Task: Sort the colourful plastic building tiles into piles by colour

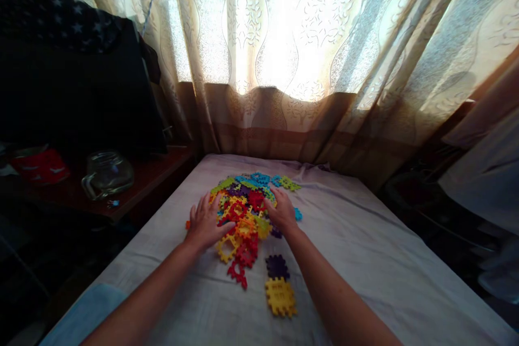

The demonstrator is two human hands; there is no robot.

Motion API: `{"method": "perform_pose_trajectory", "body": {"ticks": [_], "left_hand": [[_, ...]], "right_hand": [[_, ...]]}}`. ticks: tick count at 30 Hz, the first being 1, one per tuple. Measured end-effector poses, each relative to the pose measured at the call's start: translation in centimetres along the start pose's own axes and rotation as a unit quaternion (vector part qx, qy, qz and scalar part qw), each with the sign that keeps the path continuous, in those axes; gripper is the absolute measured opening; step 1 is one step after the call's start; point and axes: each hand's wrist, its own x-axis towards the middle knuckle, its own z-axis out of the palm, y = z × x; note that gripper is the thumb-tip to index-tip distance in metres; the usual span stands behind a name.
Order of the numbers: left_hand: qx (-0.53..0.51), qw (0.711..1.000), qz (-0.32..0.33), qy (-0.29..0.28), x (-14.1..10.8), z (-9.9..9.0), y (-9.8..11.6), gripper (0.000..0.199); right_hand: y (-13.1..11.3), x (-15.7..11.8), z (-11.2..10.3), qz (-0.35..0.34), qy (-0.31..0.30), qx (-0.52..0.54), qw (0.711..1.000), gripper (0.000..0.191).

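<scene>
A heap of toothed plastic pieces (245, 224) in red, yellow, orange, green, blue and purple lies on a cloth-covered surface (344, 259). My left hand (206, 225) rests at the heap's left side, fingers spread, holding nothing. On the right side, my right hand (281, 211) touches the pieces with its fingers apart. Nearer to me, a yellow square piece (280, 297) lies end to end with a dark purple piece (277, 267), between the two forearms. A red piece (237, 274) sticks out at the heap's near edge.
Left of the surface, a dark wooden table (162, 173) holds a glass jug (108, 173), a red container (40, 166) and a black screen (77, 97). Patterned curtains (284, 54) hang behind. Light cloth (482, 173) hangs at the right.
</scene>
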Motion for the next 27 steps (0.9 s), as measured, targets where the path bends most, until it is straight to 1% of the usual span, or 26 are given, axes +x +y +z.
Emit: {"method": "perform_pose_trajectory", "body": {"ticks": [2, 3, 5, 7, 10, 13, 16, 18, 20, 23, 25, 27], "left_hand": [[0.017, 0.995, -0.053, -0.078, 1.5, -0.2, -1.7, 0.106], [0.015, 0.992, -0.059, -0.112, 1.9, 0.0, -2.4, 0.111], [0.004, 0.988, -0.037, -0.152, 2.3, 0.7, -3.3, 0.113], [-0.004, 0.988, -0.003, -0.157, 2.2, 1.6, -3.7, 0.113], [-0.008, 0.990, 0.022, -0.141, 1.6, 2.8, -4.0, 0.112], [-0.005, 0.992, 0.038, -0.122, 1.0, 3.5, -4.2, 0.113], [-0.001, 0.995, 0.043, -0.088, 0.6, 3.9, -4.0, 0.108], [-0.006, 0.998, 0.034, -0.044, 0.4, 4.3, -3.5, 0.099], [-0.024, 1.000, 0.013, 0.002, 0.4, 4.7, -2.6, 0.087], [-0.086, 0.995, -0.029, 0.050, 1.2, 5.1, -0.8, 0.073], [-0.152, 0.983, -0.062, 0.078, 2.3, 5.2, 0.7, 0.067], [-0.221, 0.967, -0.086, 0.096, 3.8, 5.0, 2.2, 0.061]], "right_hand": [[1.1, 2.2, -0.1, 0.049, -0.029, -0.055, 0.997, 0.057], [1.4, 3.3, 0.0, 0.065, -0.047, -0.074, 0.994, 0.059], [1.7, 5.4, 0.5, 0.079, -0.084, -0.093, 0.989, 0.063], [1.5, 7.6, 1.1, 0.080, -0.108, -0.096, 0.986, 0.066], [0.7, 10.3, 2.5, 0.069, -0.128, -0.085, 0.986, 0.069], [-0.2, 11.6, 4.3, 0.052, -0.163, -0.067, 0.983, 0.067], [-1.2, 10.8, 5.5, 0.021, -0.199, -0.049, 0.979, 0.062], [-1.7, 9.6, 5.5, -0.008, -0.215, -0.026, 0.976, 0.061], [-2.0, 8.3, 4.8, -0.033, -0.225, 0.005, 0.974, 0.061], [-2.4, 6.4, 3.4, -0.053, -0.222, 0.037, 0.973, 0.056], [-2.6, 5.4, 2.4, -0.061, -0.211, 0.051, 0.974, 0.051], [-2.9, 4.8, 1.5, -0.075, -0.199, 0.096, 0.973, 0.046]]}}
